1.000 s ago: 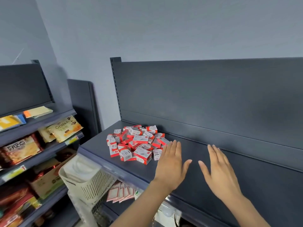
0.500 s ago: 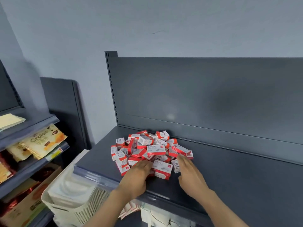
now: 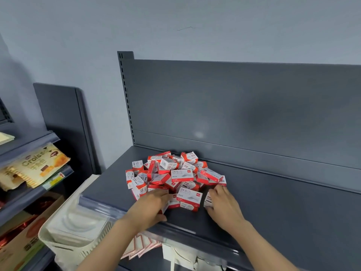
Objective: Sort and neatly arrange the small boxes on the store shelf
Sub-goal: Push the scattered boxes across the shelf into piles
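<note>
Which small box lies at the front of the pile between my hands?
The white-topped 24/6 box nearest the shelf edge; the other 24/6 box sits farther back.

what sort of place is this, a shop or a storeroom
Most likely a small shop: a dark metal display shelf with a slotted upright, snack packets over a price-label strip to the left, and a heap of small red-and-white boxes.

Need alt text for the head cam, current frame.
A left hand and right hand touch the front of a jumbled heap of small red-and-white boxes on a dark grey store shelf. Snack packets sit on shelving at left.
</note>
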